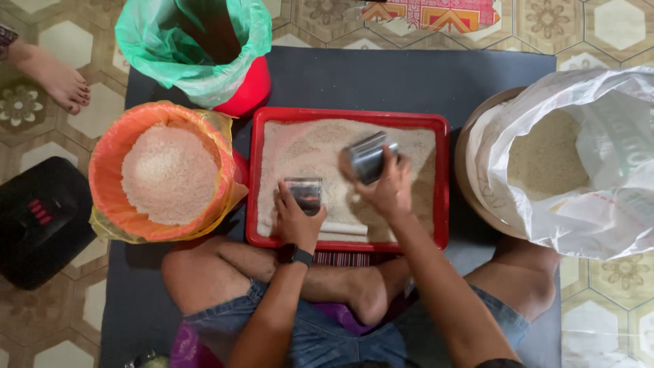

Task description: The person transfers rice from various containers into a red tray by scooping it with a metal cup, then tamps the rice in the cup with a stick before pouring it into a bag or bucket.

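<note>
While we sit cross-legged on the dark mat (409, 82), our left hand (296, 218) grips a small shiny metal scoop (304, 193) and our right hand (390, 187) clasps a larger metal scoop (368, 157), both over the red rectangular plastic tray (443, 184) of grainy pale rice. Beside it sit an orange-lined bucket (109, 163) of rice and a crinkled white sack (599, 211).

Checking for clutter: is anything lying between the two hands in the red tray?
Nothing visible. Only loose rice lies between the left hand, holding a small metal cup, and the right hand, holding a metal scoop, inside the red tray.
</note>
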